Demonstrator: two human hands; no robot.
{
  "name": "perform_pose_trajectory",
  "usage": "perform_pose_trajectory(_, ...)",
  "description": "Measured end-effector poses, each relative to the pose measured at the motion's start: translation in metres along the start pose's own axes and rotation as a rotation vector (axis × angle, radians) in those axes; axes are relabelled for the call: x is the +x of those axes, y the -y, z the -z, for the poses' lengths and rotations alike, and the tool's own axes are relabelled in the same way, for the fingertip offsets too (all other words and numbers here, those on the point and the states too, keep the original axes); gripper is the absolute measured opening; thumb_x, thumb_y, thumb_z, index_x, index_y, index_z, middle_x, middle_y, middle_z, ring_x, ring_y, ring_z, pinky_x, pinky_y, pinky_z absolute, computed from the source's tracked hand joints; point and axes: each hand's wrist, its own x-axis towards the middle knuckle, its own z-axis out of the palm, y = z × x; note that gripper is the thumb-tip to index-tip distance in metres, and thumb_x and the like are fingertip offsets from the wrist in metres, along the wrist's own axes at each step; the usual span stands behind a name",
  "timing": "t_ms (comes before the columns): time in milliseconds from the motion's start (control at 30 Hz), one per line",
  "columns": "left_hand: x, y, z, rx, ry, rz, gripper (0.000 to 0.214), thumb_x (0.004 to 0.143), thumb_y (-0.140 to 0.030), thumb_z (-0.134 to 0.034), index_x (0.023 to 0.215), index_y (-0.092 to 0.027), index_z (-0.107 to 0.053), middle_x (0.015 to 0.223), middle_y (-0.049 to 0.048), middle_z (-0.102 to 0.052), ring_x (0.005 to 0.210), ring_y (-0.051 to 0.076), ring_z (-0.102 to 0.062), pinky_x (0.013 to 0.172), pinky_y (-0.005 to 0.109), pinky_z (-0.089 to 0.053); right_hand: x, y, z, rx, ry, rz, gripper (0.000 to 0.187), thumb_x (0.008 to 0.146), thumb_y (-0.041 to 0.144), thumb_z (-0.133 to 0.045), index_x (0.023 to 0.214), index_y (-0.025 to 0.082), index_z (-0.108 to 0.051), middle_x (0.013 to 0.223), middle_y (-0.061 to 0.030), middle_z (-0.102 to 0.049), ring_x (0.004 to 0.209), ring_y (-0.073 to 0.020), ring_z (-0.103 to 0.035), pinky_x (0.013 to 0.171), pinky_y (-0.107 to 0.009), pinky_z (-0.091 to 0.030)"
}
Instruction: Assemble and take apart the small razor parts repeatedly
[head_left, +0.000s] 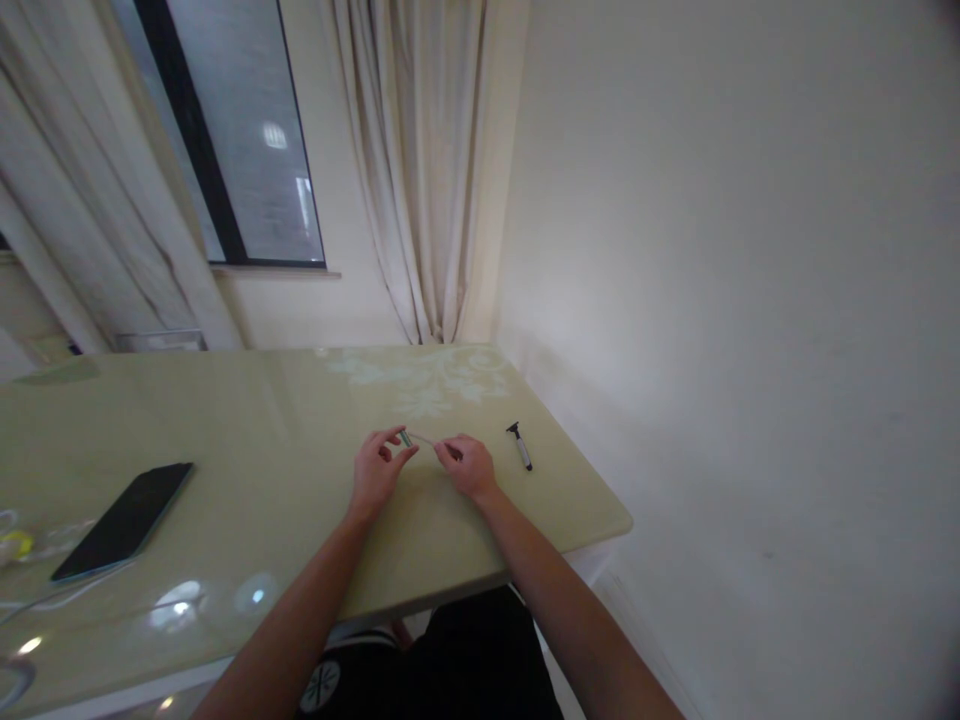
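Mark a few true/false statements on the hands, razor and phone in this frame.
1. The left hand and right hand each pinch an end of one thin item. True.
2. The razor is in the right hand. False: it lies on the table, apart, to that hand's right.
3. A dark phone lies flat on the table, left of both hands. True.
4. Cloth covers the whole window. False: bare window glass shows between the curtains.
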Motion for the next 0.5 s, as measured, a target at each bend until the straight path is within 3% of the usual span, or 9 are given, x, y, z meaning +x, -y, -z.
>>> perform_pose_trajectory(67, 0.0002, -0.0002, -0.0003, -0.003, -0.004, 0.001, 0.049, 0.075, -0.057, -0.074, 0.109, -0.021, -0.075, 0.087, 0.0012, -0.064, 0.055, 0.012, -0.047, 0.058, 0.029, -0.047, -0.0001, 0.0002, 0.0007, 0.004, 0.020, 0.031, 0.035, 0.100, 0.045, -0.057, 0.086, 0.022, -0.080, 0.078, -0.0024, -0.069, 0.071, -0.0142, -0.057, 0.063, -0.025, -0.033)
perform_pose_trajectory(233, 0.0006, -0.0006, -0.0002, 0.005, -0.008, 0.003, 0.051, 0.075, -0.058, -0.074, 0.109, -0.020, -0.075, 0.087, 0.0017, -0.064, 0.056, 0.012, -0.048, 0.057, 0.029, -0.048, 0.0001, -0.0014, 0.0012, -0.009, -0.025, -0.051, 0.036, 0.100, 0.045, -0.057, 0.084, 0.021, -0.080, 0.078, -0.0029, -0.069, 0.070, -0.0140, -0.058, 0.062, -0.025, -0.033)
perform_pose_trajectory(367, 0.0005, -0.0007, 0.0002, 0.017, -0.001, -0.001, 0.053, 0.076, -0.059, -0.072, 0.111, -0.019, -0.075, 0.088, 0.0020, -0.065, 0.056, 0.012, -0.048, 0.058, 0.030, -0.048, 0.0004, -0.0020, 0.0001, 0.012, 0.028, 0.034, 0.035, 0.099, 0.045, -0.058, 0.087, 0.022, -0.081, 0.077, -0.0022, -0.069, 0.070, -0.0135, -0.057, 0.062, -0.024, -0.033)
perform_pose_trajectory(500, 0.0004, -0.0002, -0.0001, 0.026, 0.000, 0.001, 0.055, 0.076, -0.061, -0.071, 0.111, -0.018, -0.075, 0.088, 0.0021, -0.065, 0.057, 0.013, -0.049, 0.058, 0.030, -0.049, 0.0003, -0.0011, -0.0001, -0.042, -0.001, -0.037, 0.034, 0.098, 0.044, -0.060, 0.084, 0.021, -0.080, 0.077, -0.0021, -0.068, 0.069, -0.0135, -0.055, 0.062, -0.025, -0.031)
